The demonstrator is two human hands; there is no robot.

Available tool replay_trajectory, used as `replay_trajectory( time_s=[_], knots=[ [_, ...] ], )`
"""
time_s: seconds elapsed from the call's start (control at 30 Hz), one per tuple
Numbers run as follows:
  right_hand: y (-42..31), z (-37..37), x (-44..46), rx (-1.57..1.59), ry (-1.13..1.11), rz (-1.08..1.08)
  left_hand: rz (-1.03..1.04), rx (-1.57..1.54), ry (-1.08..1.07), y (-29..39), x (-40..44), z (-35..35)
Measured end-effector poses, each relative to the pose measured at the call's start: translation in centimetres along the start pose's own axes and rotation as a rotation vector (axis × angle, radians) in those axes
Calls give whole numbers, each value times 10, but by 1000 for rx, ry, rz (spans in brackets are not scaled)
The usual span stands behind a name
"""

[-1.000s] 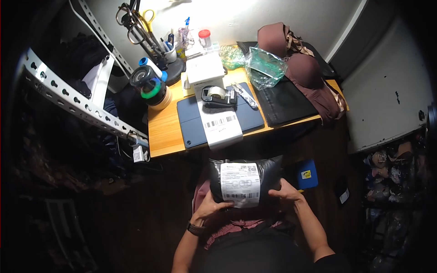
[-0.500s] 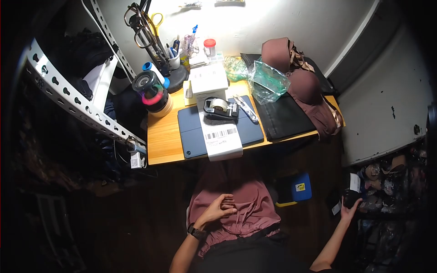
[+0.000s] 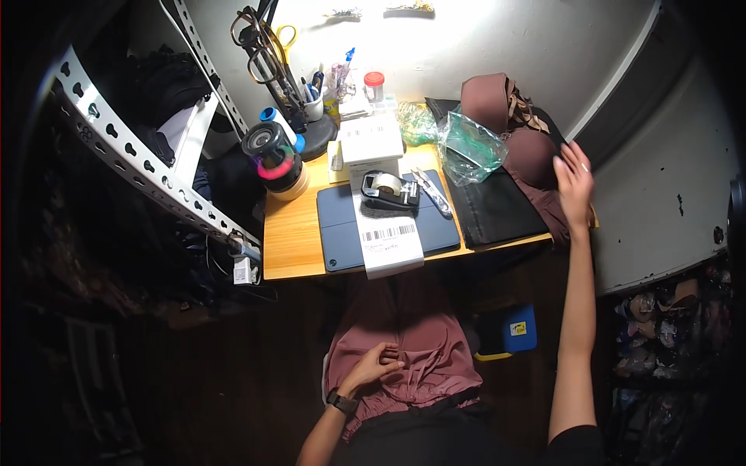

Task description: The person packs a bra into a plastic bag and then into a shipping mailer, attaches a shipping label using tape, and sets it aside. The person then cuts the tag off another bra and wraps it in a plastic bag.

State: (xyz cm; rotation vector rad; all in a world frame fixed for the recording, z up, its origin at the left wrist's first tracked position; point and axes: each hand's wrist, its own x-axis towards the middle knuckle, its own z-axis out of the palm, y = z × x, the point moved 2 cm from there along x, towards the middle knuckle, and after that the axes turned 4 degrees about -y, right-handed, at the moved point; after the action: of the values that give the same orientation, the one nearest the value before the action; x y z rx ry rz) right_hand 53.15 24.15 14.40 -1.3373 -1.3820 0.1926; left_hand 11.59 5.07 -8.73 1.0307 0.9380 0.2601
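My right hand (image 3: 575, 186) is stretched over the right end of the table, its fingers extended and nothing seen in them. Just beside its fingertips lies a mauve bra (image 3: 532, 155) with moulded cups, partly covered by the hand. Under the bra is a folded black cloth or bag (image 3: 493, 210), and a crumpled clear-and-green plastic bag (image 3: 472, 147) rests on top. My left hand (image 3: 377, 365) lies on the pink trousers (image 3: 435, 334) in my lap, fingers loosely bent, thumb apart, holding nothing I can see.
A tape dispenser (image 3: 388, 190), a snips-like tool (image 3: 432, 193) and a barcoded paper strip (image 3: 395, 252) lie over a blue tablet case (image 3: 338, 225). Left stand a dark round jar (image 3: 268, 151) and a lamp base (image 3: 317, 138). A white perforated shelf post (image 3: 132, 151) borders the left; bagged items (image 3: 645, 334) fill the lower right.
My right hand has risen from the lower right to beside the bra. The dark object with a white label it held is out of it. My left hand stays on my lap.
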Motion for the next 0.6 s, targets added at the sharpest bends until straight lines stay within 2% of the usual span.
replay_trajectory(
  time_s=[0.13,0.2,0.23,0.37,0.43,0.47,0.53,0.57,0.6],
  knots=[
    [41,83,70,-17,-87,68,28,-120,21,-6,-3,1],
    [54,113,83,-281,-62,65,8,-169,59,-7,-6,0],
    [51,121,84,-392,-44,28,9,-173,62,-2,-8,0],
    [51,133,84,-465,73,-15,-56,-261,87,6,-15,-1],
    [57,130,90,-524,12,173,-53,-248,82,9,-12,-1],
    [60,127,99,-402,-172,342,-75,-231,68,12,-11,-1],
    [52,116,105,246,-149,248,-94,-212,54,15,-9,-3],
    [49,103,112,728,-147,218,-85,-174,54,16,-8,-5],
    [47,78,115,1081,-160,330,-74,-136,52,17,-6,-6]
  ],
)
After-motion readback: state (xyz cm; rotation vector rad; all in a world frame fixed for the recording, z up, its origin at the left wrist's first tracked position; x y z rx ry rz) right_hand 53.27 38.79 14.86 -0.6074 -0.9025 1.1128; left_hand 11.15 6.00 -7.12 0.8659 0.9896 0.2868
